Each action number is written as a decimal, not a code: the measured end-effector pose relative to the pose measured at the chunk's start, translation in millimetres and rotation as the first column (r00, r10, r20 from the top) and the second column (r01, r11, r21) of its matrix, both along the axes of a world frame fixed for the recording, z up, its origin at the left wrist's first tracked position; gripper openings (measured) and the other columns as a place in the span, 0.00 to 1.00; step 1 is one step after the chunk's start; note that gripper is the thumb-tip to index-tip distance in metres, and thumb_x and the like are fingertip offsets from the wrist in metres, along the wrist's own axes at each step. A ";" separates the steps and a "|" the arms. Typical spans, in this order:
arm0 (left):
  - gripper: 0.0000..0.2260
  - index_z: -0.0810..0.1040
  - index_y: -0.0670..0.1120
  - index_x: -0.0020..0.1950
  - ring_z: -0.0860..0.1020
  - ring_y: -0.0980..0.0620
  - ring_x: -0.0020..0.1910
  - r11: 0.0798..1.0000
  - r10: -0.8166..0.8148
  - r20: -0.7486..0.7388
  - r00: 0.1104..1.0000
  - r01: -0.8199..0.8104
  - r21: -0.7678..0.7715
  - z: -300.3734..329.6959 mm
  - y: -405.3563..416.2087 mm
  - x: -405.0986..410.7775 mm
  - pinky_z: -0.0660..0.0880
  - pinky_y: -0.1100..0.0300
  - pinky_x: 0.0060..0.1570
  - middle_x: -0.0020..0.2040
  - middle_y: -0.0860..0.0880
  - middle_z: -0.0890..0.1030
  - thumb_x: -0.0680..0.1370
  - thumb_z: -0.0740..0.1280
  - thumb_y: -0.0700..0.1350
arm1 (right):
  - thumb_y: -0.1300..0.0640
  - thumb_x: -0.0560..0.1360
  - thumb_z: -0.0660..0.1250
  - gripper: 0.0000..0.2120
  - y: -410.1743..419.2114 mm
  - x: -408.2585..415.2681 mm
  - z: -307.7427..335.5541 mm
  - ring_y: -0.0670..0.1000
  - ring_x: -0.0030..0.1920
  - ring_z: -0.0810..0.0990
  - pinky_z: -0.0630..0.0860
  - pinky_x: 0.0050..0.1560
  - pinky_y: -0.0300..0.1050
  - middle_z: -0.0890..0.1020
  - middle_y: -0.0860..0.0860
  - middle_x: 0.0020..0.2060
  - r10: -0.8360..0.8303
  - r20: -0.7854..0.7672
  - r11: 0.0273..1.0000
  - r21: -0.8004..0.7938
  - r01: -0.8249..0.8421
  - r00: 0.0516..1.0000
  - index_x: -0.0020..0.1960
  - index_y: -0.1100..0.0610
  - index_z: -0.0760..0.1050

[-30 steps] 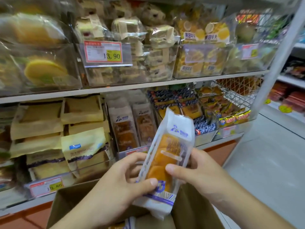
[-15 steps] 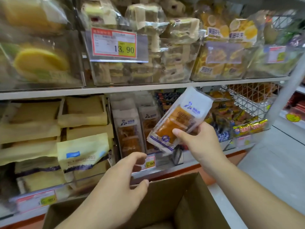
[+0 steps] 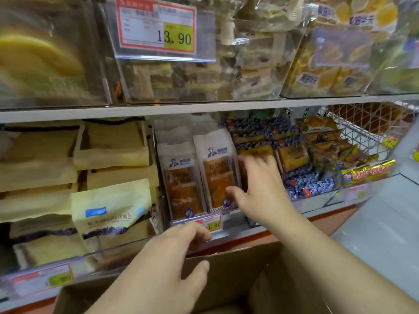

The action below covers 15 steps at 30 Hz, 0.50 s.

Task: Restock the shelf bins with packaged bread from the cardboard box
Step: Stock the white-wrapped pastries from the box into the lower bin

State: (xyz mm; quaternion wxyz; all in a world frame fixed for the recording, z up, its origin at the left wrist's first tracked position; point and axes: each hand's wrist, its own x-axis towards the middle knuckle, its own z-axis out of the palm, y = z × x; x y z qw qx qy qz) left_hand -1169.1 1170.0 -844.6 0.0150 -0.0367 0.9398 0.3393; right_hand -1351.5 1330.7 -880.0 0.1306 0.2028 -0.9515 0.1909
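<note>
Bread packet [image 3: 219, 171], white with a clear window showing orange-brown bread, stands upright in the clear bin [image 3: 229, 219] on the lower shelf, at the right of a matching packet [image 3: 181, 184]. The right hand [image 3: 264, 189] lies against its right edge with fingers spread and nearly straight, the thumb touching the lower front of the wrapper; nothing is pinched. Both packets carry a small blue figure in a hat above blurred lettering that I cannot read. The left hand [image 3: 167, 266] hovers lower, fingers loosely curled and holding nothing, its fingertips just in front of the bin's price tag [image 3: 209, 223], where ".90" on yellow shows. Below the hands sits the open cardboard box [image 3: 229, 275], brown, its far wall close under the shelf edge. Left of the bin are pale yellow bags [image 3: 111, 207] with a blue label and purple band. To the right lie blue-patterned packets [image 3: 292, 155], then gold-wrapped snacks [image 3: 367, 171] by a white wire basket [image 3: 360, 130]. On the upper shelf, a red-bordered price tag [image 3: 156, 26] reads "13.90" on a clear bin of wrapped cakes.
</note>
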 end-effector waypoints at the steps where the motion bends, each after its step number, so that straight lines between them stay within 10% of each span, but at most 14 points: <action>1: 0.14 0.70 0.69 0.60 0.74 0.69 0.61 1.000 -0.002 0.002 1.000 0.002 -0.010 -0.7 0.2 -0.5 0.72 0.70 0.66 0.59 0.71 0.74 0.79 0.70 0.56 | 0.44 0.75 0.77 0.35 -2.5 0.7 -2.0 0.55 0.70 0.66 0.67 0.73 0.53 0.75 0.51 0.67 -0.002 -0.053 1.000 -0.001 0.002 0.999 0.76 0.53 0.67; 15: 0.14 0.71 0.68 0.61 0.72 0.72 0.59 0.994 -0.030 -0.011 0.999 0.029 -0.102 -10.3 1.6 -1.7 0.71 0.69 0.66 0.58 0.72 0.74 0.79 0.71 0.57 | 0.42 0.83 0.64 0.34 10.4 -9.1 -0.1 0.55 0.85 0.42 0.43 0.83 0.58 0.51 0.41 0.85 0.198 0.002 0.949 0.252 -0.192 0.980 0.85 0.40 0.55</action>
